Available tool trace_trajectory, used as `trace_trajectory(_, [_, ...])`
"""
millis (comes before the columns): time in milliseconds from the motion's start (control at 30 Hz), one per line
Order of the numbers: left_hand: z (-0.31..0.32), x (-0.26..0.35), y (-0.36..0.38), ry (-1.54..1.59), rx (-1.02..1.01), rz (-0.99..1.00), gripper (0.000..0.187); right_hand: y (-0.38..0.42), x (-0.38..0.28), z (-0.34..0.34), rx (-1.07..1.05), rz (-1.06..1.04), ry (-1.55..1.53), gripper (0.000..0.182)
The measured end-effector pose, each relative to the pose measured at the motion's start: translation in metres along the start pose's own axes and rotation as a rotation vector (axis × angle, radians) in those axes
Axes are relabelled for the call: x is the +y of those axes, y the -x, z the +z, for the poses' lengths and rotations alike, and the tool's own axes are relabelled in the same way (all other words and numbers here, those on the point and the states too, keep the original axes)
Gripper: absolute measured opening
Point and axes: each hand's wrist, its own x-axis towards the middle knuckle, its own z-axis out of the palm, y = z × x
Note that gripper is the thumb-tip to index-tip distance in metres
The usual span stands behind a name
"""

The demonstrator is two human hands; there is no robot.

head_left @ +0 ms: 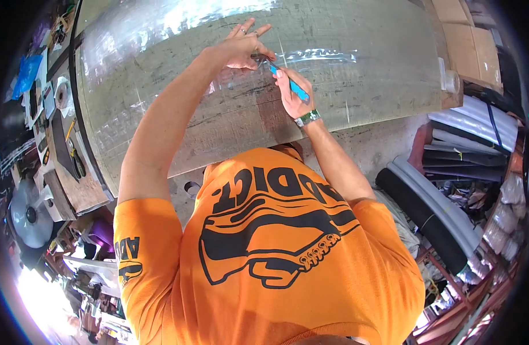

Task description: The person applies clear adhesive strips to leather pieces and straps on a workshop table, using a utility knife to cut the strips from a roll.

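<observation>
My right hand (296, 95) grips a blue-handled tool (299, 91), its narrow end pointing up and left toward my other hand. Just left of that end, my left hand (241, 50) has its thumb and index finger pinched around something small and dark, too small to identify; its other fingers stretch out, one with a ring. Both hands are over a worn grey-green tabletop (195, 123). Shiny clear film (322, 55) or glare shows on the surface beyond them.
A side bench (83, 192) at the left carries pliers (76, 164), a yellow pencil (71, 127) and a white roll (63, 95). Cardboard (474, 52) stands at the upper right. Dark and grey rolls (428, 215) lie right of the table, near stacked sheets (460, 158).
</observation>
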Motion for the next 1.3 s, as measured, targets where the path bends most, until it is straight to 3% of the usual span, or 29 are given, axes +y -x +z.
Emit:
trace_trajectory(467, [-0.005,0.004,0.002,0.047,-0.030,-0.031,0.061,-0.011,0.002,0.002,-0.051,-0.007,0.087,0.032])
trace_trajectory(567, [-0.004,0.002,0.001,0.048,-0.030,-0.029,0.061,-0.012,0.005,0.003,-0.027,-0.133,0.135,0.032])
trace_trajectory(1033, [-0.005,0.001,-0.001,0.018,-0.053,-0.037,0.061,-0.012,0.007,0.002,-0.059,-0.103,0.058,0.023])
trace_trajectory(1167, [-0.007,0.002,-0.001,0.012,-0.059,-0.041,0.062,-0.017,0.006,0.008,0.027,-0.275,0.157,0.022])
trace_trajectory(1300, [-0.007,0.004,0.000,0.018,-0.050,-0.042,0.062,-0.024,-0.007,0.013,-0.022,-0.178,0.175,0.017])
